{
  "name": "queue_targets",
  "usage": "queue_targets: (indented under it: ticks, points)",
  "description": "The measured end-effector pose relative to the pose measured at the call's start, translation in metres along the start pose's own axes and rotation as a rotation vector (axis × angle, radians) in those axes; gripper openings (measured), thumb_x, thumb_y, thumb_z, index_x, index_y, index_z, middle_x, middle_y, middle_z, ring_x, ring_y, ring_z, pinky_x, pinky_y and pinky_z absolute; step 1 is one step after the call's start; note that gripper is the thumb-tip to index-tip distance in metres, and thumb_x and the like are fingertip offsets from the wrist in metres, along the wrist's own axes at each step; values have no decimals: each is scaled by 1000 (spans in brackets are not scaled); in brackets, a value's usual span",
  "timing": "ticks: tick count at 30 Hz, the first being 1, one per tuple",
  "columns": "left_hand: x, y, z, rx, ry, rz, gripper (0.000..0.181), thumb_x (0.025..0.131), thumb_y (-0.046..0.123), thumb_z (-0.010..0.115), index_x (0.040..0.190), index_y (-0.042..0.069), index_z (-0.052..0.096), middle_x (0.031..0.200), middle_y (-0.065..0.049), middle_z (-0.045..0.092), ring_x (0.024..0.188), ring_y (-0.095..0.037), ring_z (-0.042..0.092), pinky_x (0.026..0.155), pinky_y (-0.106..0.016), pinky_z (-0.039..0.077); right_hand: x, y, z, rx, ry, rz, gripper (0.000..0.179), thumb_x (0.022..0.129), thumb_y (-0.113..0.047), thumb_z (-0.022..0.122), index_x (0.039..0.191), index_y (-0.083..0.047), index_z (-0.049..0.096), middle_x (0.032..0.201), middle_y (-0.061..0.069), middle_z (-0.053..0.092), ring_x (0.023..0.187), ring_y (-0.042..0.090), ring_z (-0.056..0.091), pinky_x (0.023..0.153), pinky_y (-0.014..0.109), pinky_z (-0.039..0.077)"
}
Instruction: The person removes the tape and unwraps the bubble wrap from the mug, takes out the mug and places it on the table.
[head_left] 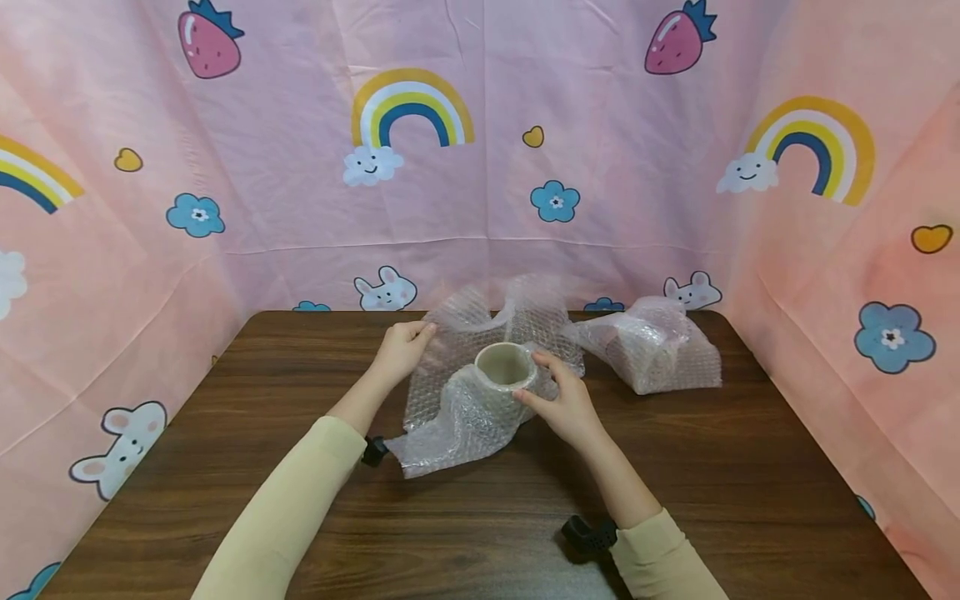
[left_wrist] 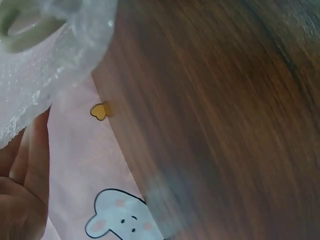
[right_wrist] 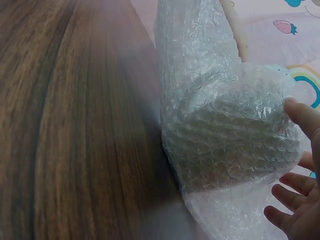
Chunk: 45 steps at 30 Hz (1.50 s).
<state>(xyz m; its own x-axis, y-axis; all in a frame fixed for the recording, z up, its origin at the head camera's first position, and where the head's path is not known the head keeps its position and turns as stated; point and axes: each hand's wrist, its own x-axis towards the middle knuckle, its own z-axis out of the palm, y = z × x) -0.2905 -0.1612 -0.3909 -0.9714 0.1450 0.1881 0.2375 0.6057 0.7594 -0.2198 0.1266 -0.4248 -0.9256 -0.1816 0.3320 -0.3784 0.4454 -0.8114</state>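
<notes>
A pale mug (head_left: 506, 367) stands on the table, its sides wrapped in bubble wrap (head_left: 465, 425) and its mouth uncovered. Part of the mug's handle (left_wrist: 30, 42) shows beside the wrap in the left wrist view. My left hand (head_left: 401, 350) pinches the left edge of the sheet, which rises behind the mug. At the mug's right side, my right hand (head_left: 566, 408) holds it near the rim, thumb in front and index finger behind. The right wrist view has the thumb and fingers (right_wrist: 290, 200) spread around the wrapped side.
Another bubble-wrapped bundle (head_left: 660, 350) sits at the back right of the brown wooden table (head_left: 450, 542); its contents are blurred by the wrap. A pink patterned cloth (head_left: 487, 225) hangs behind the table and along both sides.
</notes>
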Motion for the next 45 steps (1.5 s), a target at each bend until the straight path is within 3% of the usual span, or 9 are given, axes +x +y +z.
queue_targets:
  ticks: [4, 9, 15, 19, 26, 29, 32, 40, 45]
  points:
    - [1, -8, -3, 34, 11, -41, 39, 104, 27, 44, 116, -3, 65, 80, -20, 57, 77, -32, 55, 72, -42, 45, 0, 0, 1, -1, -1, 1, 65, 82, -31, 77, 136, -6, 51, 141, 10, 48, 129, 30, 42, 102, 50, 36]
    - [2, -20, -5, 85, 13, -79, 43, 104, 26, 43, 126, -8, 58, 117, -25, 62, 105, -36, 59, 88, -49, 47, 1, -1, 2, 5, 1, -12, 66, 82, -30, 78, 136, -5, 51, 140, 11, 48, 130, 30, 41, 103, 49, 36]
    - [4, -29, -5, 120, 18, -112, 43, 103, 27, 44, 74, -2, 57, 61, -12, 48, 57, -23, 47, 57, -36, 42, 0, -1, 3, 18, -5, -5, 67, 82, -32, 78, 137, -6, 50, 141, 11, 47, 132, 30, 40, 104, 50, 34]
    - [8, -35, -4, 149, 3, -144, 45, 104, 30, 43, 64, 9, 41, 52, -2, 37, 45, -16, 38, 48, -31, 36, -1, -1, 4, 20, 1, -3, 67, 81, -33, 78, 137, -6, 51, 142, 10, 47, 132, 32, 39, 104, 53, 32]
    - [14, -42, -2, 223, -26, -227, 41, 103, 36, 41, 89, 4, 62, 58, -8, 49, 52, -21, 51, 53, -35, 45, -1, -3, 6, 14, 6, -19, 67, 82, -33, 78, 136, -5, 50, 142, 11, 47, 133, 30, 38, 106, 53, 30]
    - [16, -44, -2, 254, -38, -250, 43, 103, 39, 40, 109, 6, 67, 87, -15, 64, 73, -28, 60, 63, -41, 48, -2, -3, 8, 1, 13, -15, 67, 82, -33, 77, 136, -4, 50, 141, 11, 47, 133, 29, 38, 106, 52, 30]
    - [19, -44, -2, 263, -37, -255, 46, 103, 40, 40, 127, 8, 62, 123, -17, 60, 102, -35, 58, 78, -49, 47, -2, -4, 9, -8, 26, -11, 67, 82, -34, 78, 135, -4, 50, 141, 12, 47, 132, 30, 39, 106, 52, 30]
    - [23, -50, -2, 136, -97, -160, 48, 103, 37, 42, 134, 1, 53, 116, -23, 60, 65, -23, 55, 71, -41, 48, -1, -3, 11, -35, 78, -39, 65, 81, -31, 79, 132, -1, 52, 136, 14, 51, 129, 31, 42, 105, 51, 33]
    - [19, -55, -3, 41, -151, -173, 60, 101, 31, 50, 150, 6, 28, 134, -27, 49, 95, -35, 61, 82, -47, 50, -1, -2, 12, -43, 105, -46, 64, 80, -30, 80, 129, 0, 53, 134, 14, 53, 128, 31, 44, 104, 50, 34]
